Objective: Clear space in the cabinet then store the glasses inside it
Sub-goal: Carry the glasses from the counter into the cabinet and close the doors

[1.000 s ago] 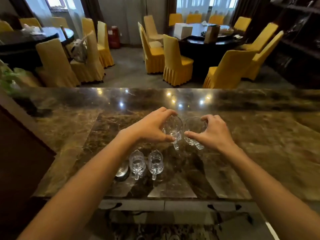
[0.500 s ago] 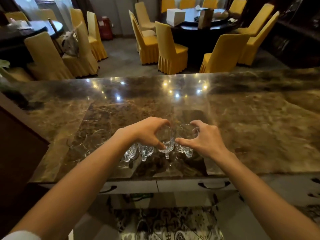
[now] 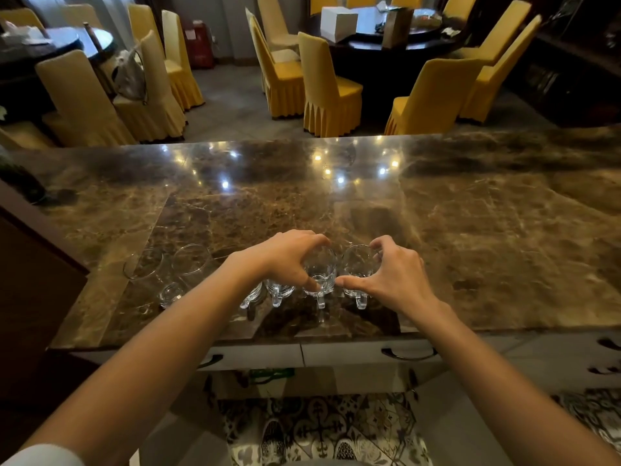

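— While that marble table (image 3: pixel 470 247) carries the glasses (image 3: pixel 191 260), which step is this?
— Gathering, I'd say: left hand (image 3: pixel 285 260) and right hand (image 3: pixel 393 280) each grip a handled glass (image 3: pixel 322 269) near the front edge; next comes carrying both to the cabinet, unseen

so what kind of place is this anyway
Most likely a restaurant or banquet dining room: a dark round table ringed by yellow-covered chairs, seen across a long marble counter where small glass cups stand in a row.
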Demonstrator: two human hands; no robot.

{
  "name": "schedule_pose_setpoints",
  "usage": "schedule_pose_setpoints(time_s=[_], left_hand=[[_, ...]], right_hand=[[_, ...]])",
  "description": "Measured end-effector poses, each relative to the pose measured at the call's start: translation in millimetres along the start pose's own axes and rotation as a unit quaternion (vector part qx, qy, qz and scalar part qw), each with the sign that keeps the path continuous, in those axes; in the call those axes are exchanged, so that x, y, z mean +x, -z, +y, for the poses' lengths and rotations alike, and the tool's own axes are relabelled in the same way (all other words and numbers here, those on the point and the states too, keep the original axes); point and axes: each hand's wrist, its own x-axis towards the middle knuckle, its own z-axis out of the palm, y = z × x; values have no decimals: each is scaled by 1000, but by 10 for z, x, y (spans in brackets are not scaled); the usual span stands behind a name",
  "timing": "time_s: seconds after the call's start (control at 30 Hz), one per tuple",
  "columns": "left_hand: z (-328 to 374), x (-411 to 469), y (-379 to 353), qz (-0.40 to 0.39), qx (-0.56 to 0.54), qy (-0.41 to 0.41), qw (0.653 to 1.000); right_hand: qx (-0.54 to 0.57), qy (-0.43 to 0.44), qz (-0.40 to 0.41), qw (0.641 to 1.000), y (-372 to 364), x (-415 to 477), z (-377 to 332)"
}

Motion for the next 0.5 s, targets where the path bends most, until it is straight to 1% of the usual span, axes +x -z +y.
schedule_pose_setpoints(time_s=[0.3, 0.5], left_hand=[[41, -3, -8, -17, 4, 12, 1000], [35, 5, -37, -22, -22, 20, 999]], right_hand=[[-4, -1, -2, 1000, -42, 27, 59], [-14, -6, -31, 999, -90, 20, 108]])
